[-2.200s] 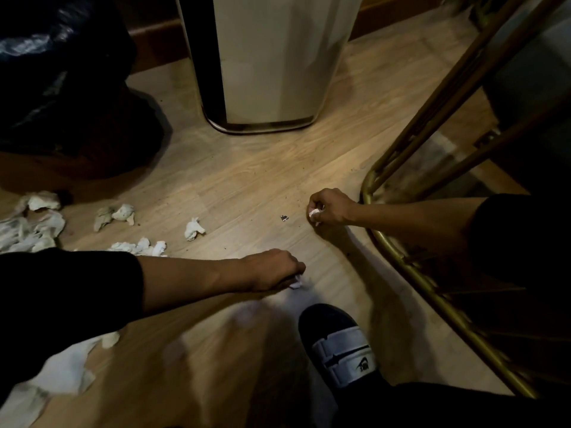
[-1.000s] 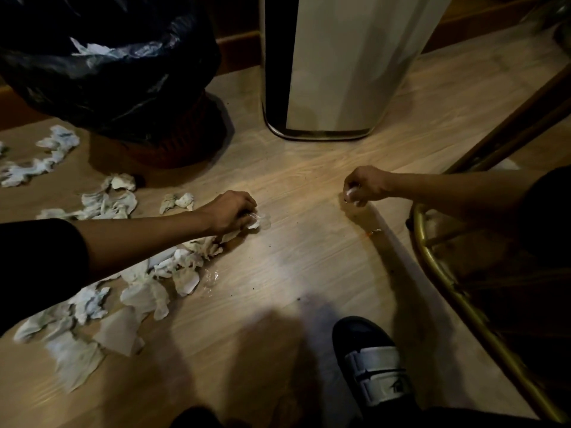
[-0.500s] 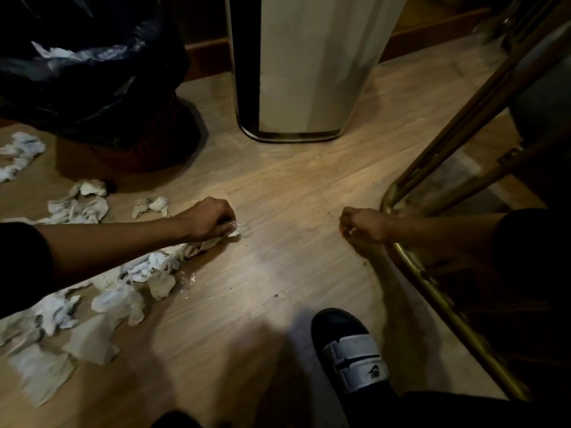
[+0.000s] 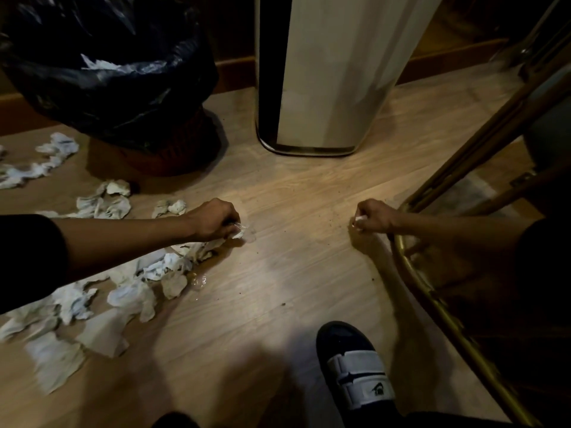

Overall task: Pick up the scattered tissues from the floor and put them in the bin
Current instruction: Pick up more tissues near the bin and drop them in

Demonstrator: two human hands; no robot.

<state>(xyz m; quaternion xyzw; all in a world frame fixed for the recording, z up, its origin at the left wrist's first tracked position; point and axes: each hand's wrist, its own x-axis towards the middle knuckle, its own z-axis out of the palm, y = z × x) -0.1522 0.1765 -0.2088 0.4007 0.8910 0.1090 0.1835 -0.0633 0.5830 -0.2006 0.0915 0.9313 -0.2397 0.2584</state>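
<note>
lying across the wooden floor (image 4: 278, 273), the scattered tissues (image 4: 148, 273) spread in a crumpled trail on your left side, from under your left forearm up toward the bin (image 4: 123, 88). more clumps sit at the far left (image 4: 46, 159) and just before the bin's base (image 4: 105, 202). the bin wears a black liner, with a bit of white paper showing inside it. your left hand (image 4: 213, 223) is down at the near end of the trail, fingers curled and pinching a small tissue piece (image 4: 239, 232) against the floor. your right hand (image 4: 372, 216) hovers well apart, fingers closed in a fist round a small white scrap (image 4: 359, 218). behind stands a tall pale appliance (image 4: 333, 72); a brass-coloured frame (image 4: 432, 288) runs on your right, and your dark shoe (image 4: 355, 366) is below.
</note>
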